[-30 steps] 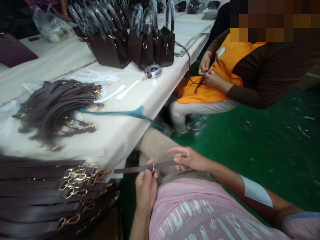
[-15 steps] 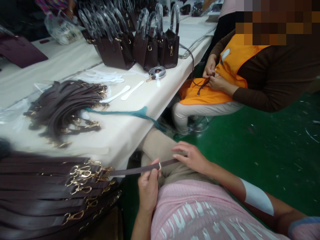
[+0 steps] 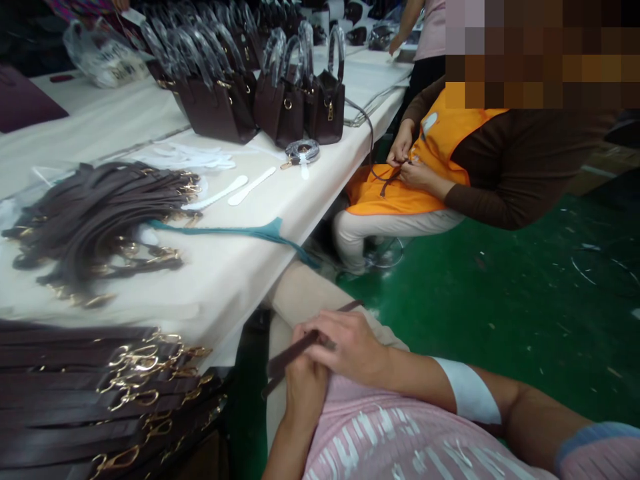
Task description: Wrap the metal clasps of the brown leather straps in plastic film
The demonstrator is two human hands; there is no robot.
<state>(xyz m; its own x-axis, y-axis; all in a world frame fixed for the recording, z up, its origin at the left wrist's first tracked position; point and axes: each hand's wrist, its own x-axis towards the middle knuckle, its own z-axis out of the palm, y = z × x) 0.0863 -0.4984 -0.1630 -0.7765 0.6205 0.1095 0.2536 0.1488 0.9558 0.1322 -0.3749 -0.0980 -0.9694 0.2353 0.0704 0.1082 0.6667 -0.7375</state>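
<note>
A narrow dark brown strap (image 3: 291,354) lies across my lap, with one part hanging at the left and another reaching past my hands over the thigh. My left hand (image 3: 306,383) is closed round it, its fingers partly covered by the other hand. Over it, my right hand (image 3: 350,343) also grips the strap, fingers bent and touching the left hand. The strap's buckle does not show between the fingers.
Brown straps with gold clasps (image 3: 55,393) fill the lower left. On the white table (image 3: 240,260) lie more straps (image 3: 100,213), a teal cord (image 3: 220,231), white strips (image 3: 253,185), a wrapped coil (image 3: 303,153) and brown handbags (image 3: 215,107). A person in an orange apron (image 3: 400,193) sits at the right.
My right hand has moved left onto the strap beside my left hand, and its spread fingers have closed. The strap's left part now hangs away from the pile. The view has shifted slightly.
</note>
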